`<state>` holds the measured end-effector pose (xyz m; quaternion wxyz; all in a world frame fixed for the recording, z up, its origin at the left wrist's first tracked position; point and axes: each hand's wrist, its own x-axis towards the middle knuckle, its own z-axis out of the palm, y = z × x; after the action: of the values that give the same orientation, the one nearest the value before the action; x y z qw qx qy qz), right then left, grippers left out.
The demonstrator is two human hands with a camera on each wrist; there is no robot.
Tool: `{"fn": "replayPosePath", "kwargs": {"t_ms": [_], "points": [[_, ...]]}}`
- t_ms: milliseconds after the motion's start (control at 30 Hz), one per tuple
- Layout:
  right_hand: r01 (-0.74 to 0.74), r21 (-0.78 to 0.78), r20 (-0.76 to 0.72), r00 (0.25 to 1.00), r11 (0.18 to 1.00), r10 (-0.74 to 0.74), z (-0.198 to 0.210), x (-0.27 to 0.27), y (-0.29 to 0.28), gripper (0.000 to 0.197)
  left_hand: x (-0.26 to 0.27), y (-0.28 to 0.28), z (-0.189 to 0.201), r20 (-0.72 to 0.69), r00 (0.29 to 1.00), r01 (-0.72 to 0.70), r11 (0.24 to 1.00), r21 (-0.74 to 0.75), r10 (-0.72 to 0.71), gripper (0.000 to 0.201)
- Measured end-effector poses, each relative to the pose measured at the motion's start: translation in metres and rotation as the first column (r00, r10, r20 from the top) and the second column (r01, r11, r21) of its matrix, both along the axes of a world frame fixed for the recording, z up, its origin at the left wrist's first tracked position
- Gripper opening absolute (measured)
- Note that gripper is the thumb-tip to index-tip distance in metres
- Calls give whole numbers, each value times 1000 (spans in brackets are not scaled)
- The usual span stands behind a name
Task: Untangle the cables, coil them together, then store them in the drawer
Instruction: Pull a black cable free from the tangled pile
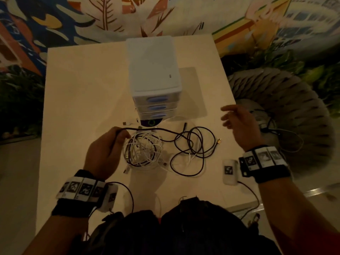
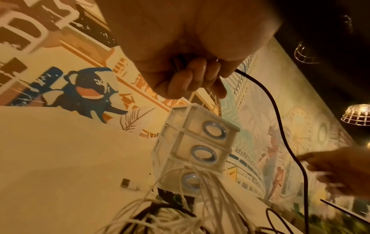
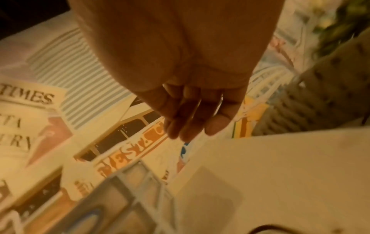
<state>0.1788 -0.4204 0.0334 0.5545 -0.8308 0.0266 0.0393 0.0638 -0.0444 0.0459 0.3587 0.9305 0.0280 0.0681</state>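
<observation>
So from the head cam, the left hand gripped the black cable, which ran off rightward over the white tangle toward the free right hand. Left wrist view showed fingers curled round it, drawers beyond; right wrist showed fingers loose, holding nothing.

l hand fist-curled, pinching – r hand raised, fingers loose

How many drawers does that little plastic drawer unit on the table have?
3, stacked in the drawer unit: top drawer, middle drawer, bottom drawer. All look closed.
</observation>
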Motion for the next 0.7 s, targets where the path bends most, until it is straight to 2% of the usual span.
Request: {"fn": "replayPosePath", "kwargs": {"t_ms": [100, 233, 300, 367, 467, 700], "points": [[-126, -158, -200, 975, 979, 93, -26, -13, -30, 21, 0, 8, 6, 21, 999, -41, 999, -10, 41, 29], [-340, -278, -408, 888, 898, 210, -50, -51, -16, 23, -1, 13, 12, 33, 994, -100, 995, -19, 100, 31], [-392, -313, -416, 876, 865, 246, -59, -66, 1, 18, -1, 15, 15, 42, 990, -135, 990, -31, 136, 31], [-423, -324, -404, 871, 846, 281, -68, -74, 13, 25, -2, 16, 19, 47, 987, -152, 986, -69, 155, 32], [-395, -355, -396, 885, 848, 246, -82, -73, 19, 36, -4, 22, 26, 64, 983, -164, 982, -94, 171, 32], [-361, -455, -350, 913, 814, 209, -89, -66, 7, 15, -5, 46, 32, 147, 955, -186, 906, -381, 258, 46]]}}
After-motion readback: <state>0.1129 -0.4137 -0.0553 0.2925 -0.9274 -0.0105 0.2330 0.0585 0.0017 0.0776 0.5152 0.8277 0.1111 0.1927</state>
